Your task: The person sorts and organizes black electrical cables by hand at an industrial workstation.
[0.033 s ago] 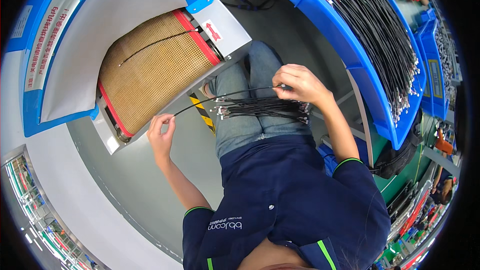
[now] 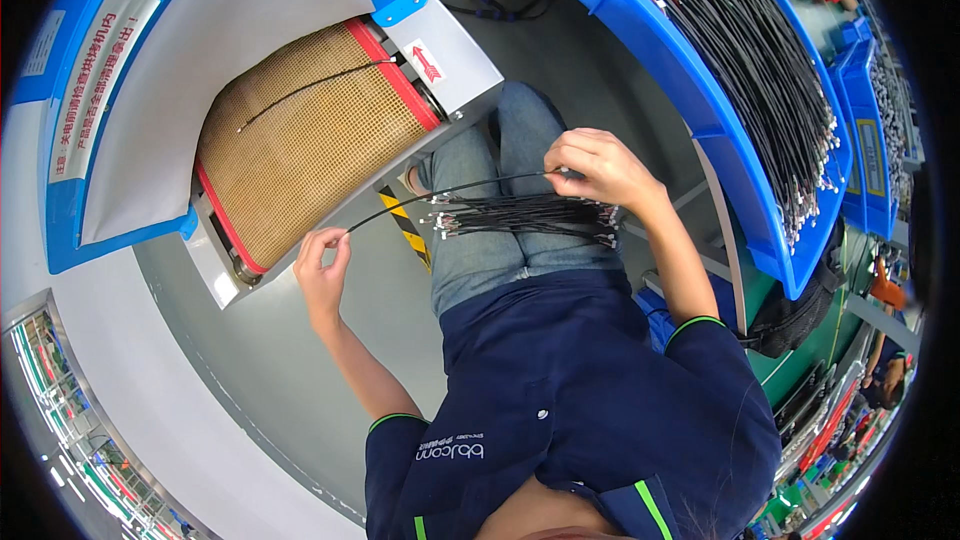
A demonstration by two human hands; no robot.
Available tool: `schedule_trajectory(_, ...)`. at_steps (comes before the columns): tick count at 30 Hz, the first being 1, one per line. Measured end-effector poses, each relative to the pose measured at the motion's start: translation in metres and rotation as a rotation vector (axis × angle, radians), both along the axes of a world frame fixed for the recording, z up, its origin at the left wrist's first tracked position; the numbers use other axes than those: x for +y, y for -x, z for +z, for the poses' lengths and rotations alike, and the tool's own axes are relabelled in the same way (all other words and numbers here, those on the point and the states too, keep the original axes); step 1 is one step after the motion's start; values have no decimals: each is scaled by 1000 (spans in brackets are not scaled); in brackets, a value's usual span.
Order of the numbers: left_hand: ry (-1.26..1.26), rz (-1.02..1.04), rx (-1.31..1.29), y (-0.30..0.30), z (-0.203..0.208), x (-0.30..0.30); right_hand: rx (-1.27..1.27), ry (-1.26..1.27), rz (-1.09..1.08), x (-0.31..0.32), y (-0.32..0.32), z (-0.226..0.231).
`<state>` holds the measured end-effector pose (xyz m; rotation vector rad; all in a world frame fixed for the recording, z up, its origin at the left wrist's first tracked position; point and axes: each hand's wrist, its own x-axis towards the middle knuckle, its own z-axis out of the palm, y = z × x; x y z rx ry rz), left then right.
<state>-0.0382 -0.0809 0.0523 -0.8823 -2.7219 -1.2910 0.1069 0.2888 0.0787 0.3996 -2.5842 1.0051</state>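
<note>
Left hand [image 2: 322, 265]: raised to the left of the thighs [image 2: 470, 262]; one end of the held cable [image 2: 460, 187] was pinched between its fingers.
Right hand [image 2: 598, 168]: raised near the right end of a cable bundle [image 2: 530, 217]; the opposite end of the held cable was pinched between thumb and curled fingers (its very tip was partly covered by them).
Held cable: single, thin, black; it was drawn out in a gentle arch between both hands, above the lap.
Cable bundle: many black lengths with pale connectors at the ends; laid crosswise over the thighs, near the held cable.
Conveyor belt [image 2: 290, 170]: tan mesh, red-edged; a lone black cable [image 2: 320, 81] was laid upon it, slightly bent, well apart from both hands.
Arrow sticker [image 2: 425, 63]: red on white; fixed to the pale metal housing beside the belt.
Blue bin [image 2: 710, 130]: placed at the right; it was filled with heaped black cables [image 2: 740, 60], light connectors showing.
</note>
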Motion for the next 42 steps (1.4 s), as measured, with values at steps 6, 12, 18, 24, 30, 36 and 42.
schedule_trajectory(6, 7, -7, 4, -1, 0, -2, -20, -36, -28, -1, -1, -2)
schedule_trajectory(12, -2, -8, 7, -1, 0, -2, -51, 4, -25, -1, -1, -1)
schedule_trajectory(18, -5, 2, 27, 2, -1, -2, -12, 7, -23, -3, 2, -4)
schedule_trajectory(24, 17, 49, 78, 29, -3, -5, 20, -51, -61, -14, 25, -6)
schedule_trajectory(30, 124, 112, 111, 106, -13, -19, 55, -32, -128, -44, 95, -33)
schedule_trajectory(36, 176, 80, 147, 151, -33, -35, 75, -7, -160, -67, 135, -66)
schedule_trajectory(42, 186, 119, 174, 133, -21, -28, 71, 83, -210, -50, 94, -59)
